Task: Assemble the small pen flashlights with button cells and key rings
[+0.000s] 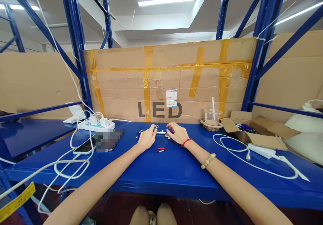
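Near the middle of the frame, I watch two bare hands over a smooth, shiny blue table (151,176). The left hand (146,139) is pinched narrow on a small metal piece (155,128), shiny and bent. The right hand (178,134) curls its fingers down over some small silvery bits (168,136); I cannot tell whether it grips any. Between the hands lies a straight, pale rod (160,132). Just below the centre of the frame, a red clip (160,150) rests, shaped like a long, thin loop. A red string bracelet (186,142) goes round the right wrist, with round beads (208,161) farther up the arm. At the back stands brown cardboard (118,87) with wrinkly yellow tape (147,83). On the right sits a clear plastic cup (209,118) near an open box (267,141). On the left, smooth white cords (75,161) loop and curl.
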Available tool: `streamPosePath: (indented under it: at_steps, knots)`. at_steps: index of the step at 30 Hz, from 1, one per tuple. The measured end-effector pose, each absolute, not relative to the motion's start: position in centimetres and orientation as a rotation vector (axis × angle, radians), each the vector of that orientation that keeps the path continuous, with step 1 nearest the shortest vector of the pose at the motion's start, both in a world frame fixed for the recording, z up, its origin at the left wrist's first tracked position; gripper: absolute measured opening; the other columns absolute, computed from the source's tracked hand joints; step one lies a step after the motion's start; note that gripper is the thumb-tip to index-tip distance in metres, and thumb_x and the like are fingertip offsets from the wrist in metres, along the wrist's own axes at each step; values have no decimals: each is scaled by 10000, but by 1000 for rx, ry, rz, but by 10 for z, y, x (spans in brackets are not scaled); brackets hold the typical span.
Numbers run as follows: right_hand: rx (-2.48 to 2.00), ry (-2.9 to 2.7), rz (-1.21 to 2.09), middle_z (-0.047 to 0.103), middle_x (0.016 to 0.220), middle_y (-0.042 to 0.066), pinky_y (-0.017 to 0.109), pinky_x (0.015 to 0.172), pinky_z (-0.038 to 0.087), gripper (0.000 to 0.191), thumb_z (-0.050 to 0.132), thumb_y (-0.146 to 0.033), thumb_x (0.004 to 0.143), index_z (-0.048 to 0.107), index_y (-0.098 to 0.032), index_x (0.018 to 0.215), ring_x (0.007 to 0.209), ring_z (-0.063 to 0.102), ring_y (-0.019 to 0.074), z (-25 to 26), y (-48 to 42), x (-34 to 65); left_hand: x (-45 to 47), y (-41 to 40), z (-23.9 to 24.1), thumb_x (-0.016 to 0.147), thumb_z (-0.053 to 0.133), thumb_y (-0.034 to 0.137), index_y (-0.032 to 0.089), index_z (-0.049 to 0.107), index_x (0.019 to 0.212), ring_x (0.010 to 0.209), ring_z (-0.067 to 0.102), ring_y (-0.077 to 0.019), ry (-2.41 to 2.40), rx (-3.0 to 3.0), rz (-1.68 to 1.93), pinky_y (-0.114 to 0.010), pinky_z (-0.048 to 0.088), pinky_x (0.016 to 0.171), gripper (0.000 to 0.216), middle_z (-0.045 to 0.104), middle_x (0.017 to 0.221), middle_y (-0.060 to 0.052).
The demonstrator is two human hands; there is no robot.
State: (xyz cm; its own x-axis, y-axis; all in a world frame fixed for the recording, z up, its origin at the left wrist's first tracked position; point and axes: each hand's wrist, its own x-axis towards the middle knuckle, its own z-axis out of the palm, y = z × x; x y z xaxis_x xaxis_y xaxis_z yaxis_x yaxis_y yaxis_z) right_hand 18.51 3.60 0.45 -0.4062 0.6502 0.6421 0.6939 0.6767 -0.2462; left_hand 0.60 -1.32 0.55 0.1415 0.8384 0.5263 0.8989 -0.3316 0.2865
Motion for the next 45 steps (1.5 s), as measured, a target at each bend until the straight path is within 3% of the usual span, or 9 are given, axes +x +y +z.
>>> streamPosePath:
  at_steps: [12, 22, 29, 36, 42, 45]
  knots:
    - [-871, -2297, -250, 501, 1129, 57, 224, 701, 410, 398, 436, -260, 791, 394, -201, 1183, 1015, 482, 171, 9, 13, 168, -9, -18, 10, 895, 230, 285, 203, 383, 1088, 943, 550, -193, -1559, -2321, -712, -286, 417, 782, 260, 569, 1031, -61]
    - [-735, -2377, -346, 446, 1235, 32, 200, 631, 452, 457, 362, -244, 836, 311, -234, 1290, 1031, 489, 159, 9, 11, 162, -11, -15, 7, 897, 220, 307, 201, 371, 1059, 911, 563, -200, -1590, -2314, -671, -288, 435, 715, 245, 578, 988, -60]
    - [-700, -2308, -378, 548, 1135, 23, 172, 628, 443, 346, 299, -308, 894, 479, -222, 1177, 976, 531, 122, 7, 18, 161, -13, -10, 4, 897, 209, 303, 209, 376, 1044, 893, 570, -200, -1575, -2311, -652, -291, 446, 680, 240, 577, 991, -51]
    - [-682, -2229, -270, 590, 1062, -4, 172, 623, 431, 259, 411, -318, 860, 596, -243, 1026, 908, 566, 111, 6, 24, 165, -8, -11, 4, 901, 204, 291, 205, 376, 1050, 911, 560, -194, -1498, -2339, -596, -283, 444, 687, 243, 571, 1003, -53]
    - [-647, -2117, 93, 641, 881, 12, 215, 683, 460, 160, 523, -282, 793, 669, -221, 818, 811, 595, 128, 4, 29, 166, -6, -10, 3, 901, 219, 282, 200, 378, 1027, 862, 578, -197, -1440, -2388, -547, -278, 439, 674, 219, 586, 946, -55]
    - [-703, -2033, 548, 625, 865, 53, 205, 457, 472, 196, 587, -338, 717, 653, -155, 745, 609, 615, 124, -2, 34, 162, -6, -8, 4, 897, 254, 261, 192, 369, 964, 877, 578, -191, -1409, -2487, -561, -273, 427, 714, 150, 591, 982, -63]
